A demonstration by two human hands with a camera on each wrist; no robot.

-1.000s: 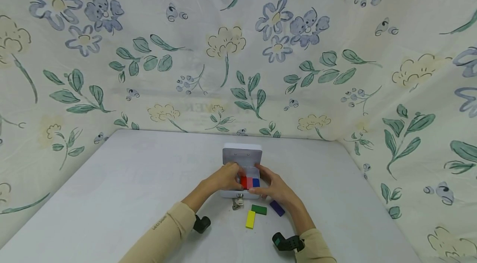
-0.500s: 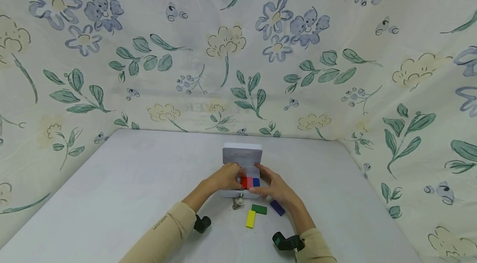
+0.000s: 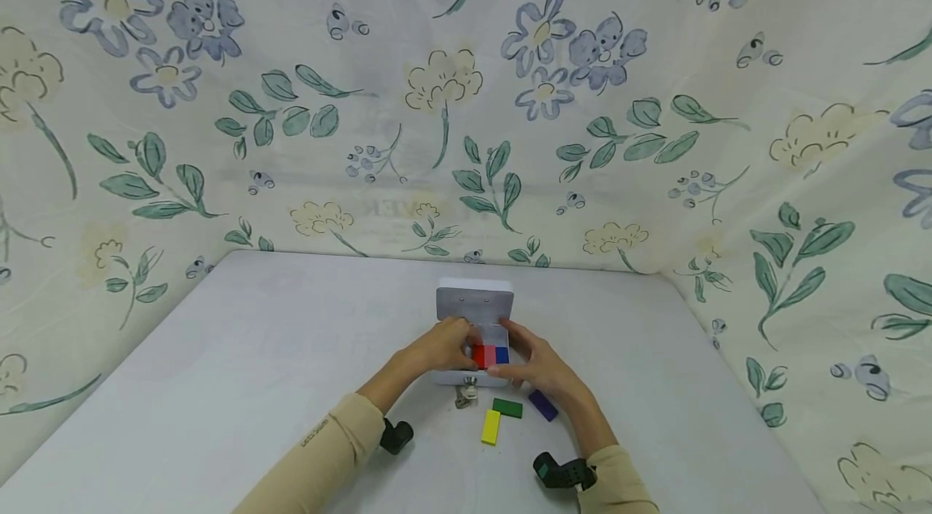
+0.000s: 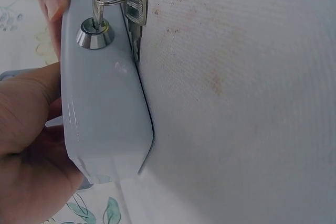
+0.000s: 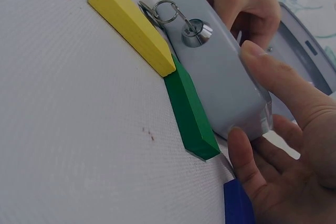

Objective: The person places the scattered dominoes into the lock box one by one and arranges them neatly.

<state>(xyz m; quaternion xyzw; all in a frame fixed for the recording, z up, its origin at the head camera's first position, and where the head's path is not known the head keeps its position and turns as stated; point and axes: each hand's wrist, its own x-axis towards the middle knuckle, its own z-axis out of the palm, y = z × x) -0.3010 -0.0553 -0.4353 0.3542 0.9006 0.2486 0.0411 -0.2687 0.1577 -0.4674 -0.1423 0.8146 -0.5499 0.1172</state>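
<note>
A small grey metal cash box (image 3: pixel 453 378) stands on the table with its lid (image 3: pixel 475 305) raised. Inside lie a red block (image 3: pixel 478 357), a pink block (image 3: pixel 490 356) and a blue block (image 3: pixel 502 355), side by side. My left hand (image 3: pixel 442 346) reaches in from the left, thumb and fingers bent about the ends of the red block; the box wall hides its fingertips in the left wrist view. My right hand (image 3: pixel 542 364) grips the box's right side, its thumb (image 5: pixel 273 72) on the front rim. Keys (image 4: pixel 135 9) on a ring hang from the front lock (image 4: pixel 94 34).
Before the box lie a green block (image 3: pixel 507 408), a yellow block (image 3: pixel 491 427) and a dark blue block (image 3: pixel 543 405). The green and yellow ones touch at their ends. A floral cloth (image 3: pixel 437 190) hangs behind the white table (image 3: pixel 306 312).
</note>
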